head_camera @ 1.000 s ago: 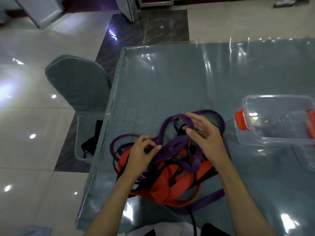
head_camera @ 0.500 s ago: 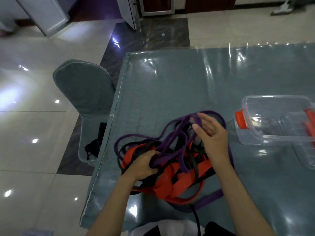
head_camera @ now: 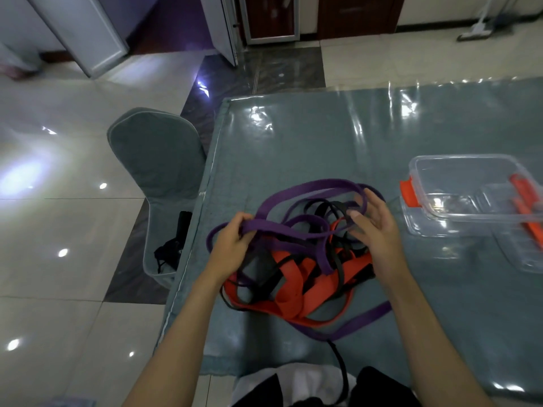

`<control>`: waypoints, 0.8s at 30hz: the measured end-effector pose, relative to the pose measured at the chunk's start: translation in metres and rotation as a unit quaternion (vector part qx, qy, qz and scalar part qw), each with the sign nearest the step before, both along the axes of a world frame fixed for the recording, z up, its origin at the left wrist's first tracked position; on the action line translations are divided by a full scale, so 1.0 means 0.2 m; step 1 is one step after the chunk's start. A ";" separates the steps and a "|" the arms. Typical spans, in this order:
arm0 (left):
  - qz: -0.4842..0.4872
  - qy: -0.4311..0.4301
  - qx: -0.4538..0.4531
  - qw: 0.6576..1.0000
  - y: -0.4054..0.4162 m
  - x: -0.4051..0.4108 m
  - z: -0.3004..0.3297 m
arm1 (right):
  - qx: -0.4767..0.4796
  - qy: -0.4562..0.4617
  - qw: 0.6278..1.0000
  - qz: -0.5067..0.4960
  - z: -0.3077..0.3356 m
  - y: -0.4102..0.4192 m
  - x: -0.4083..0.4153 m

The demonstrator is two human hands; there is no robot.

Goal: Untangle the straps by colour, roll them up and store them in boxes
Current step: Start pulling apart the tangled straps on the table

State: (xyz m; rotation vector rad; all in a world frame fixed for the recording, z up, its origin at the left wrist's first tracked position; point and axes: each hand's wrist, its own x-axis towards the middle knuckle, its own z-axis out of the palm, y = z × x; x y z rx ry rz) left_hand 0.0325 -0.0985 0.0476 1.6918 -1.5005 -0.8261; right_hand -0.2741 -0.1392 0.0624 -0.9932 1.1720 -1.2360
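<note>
Since half a second earlier the left hand (head_camera: 232,245) had come up off the heap and now gripped the purple strap (head_camera: 305,188) with its fingers curled round a flat run of it, lifted clear of the pile. The right hand (head_camera: 374,227) had shifted little; it sat at the heap's far right side with relaxed, half-straight fingers (head_camera: 357,214), and the strap's loop passed behind them, so whether it pinched the strap or only steadied it could not be told. The purple loop had spread wider toward the bench's far edge. That suggested the purple was being worked loose first, though it was far from free: one purple length ran under the orange straps (head_camera: 293,289) and out toward the near edge, and thin black straps (head_camera: 323,207) threaded through both colours.

The whole tangle lay near the bench's (head_camera: 293,142) left edge, close to its near edge. Nothing was rolled yet. A clear plastic box (head_camera: 458,195) with orange clips stood toward the right edge, well apart from the heap, seemingly empty. A covered chair (head_camera: 155,151) stood off the left edge with something dark on its seat. A black strap trailed over the near edge, likely to snag
</note>
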 end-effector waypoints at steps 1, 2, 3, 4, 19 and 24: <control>0.003 0.020 -0.008 1.000 -0.01 -0.01 0.06 | 0.012 -0.001 1.000 -0.001 -0.02 0.01 0.00; 0.004 0.038 -0.016 0.999 -0.02 -0.03 0.12 | 0.024 0.002 1.000 0.001 -0.03 0.01 0.01; 0.005 0.054 -0.023 0.998 -0.03 -0.04 0.17 | 0.037 0.006 0.999 0.007 -0.05 0.02 0.02; 0.009 0.070 -0.026 0.997 -0.04 -0.05 0.22 | 0.049 0.013 0.999 0.016 -0.06 0.03 0.03; 0.042 0.132 -0.079 0.987 -0.17 -0.19 0.78 | -0.079 0.117 0.972 0.189 0.13 0.08 0.28; 0.004 0.036 -0.027 0.999 -0.19 -0.35 0.72 | -0.092 0.073 0.974 0.194 0.17 0.04 0.43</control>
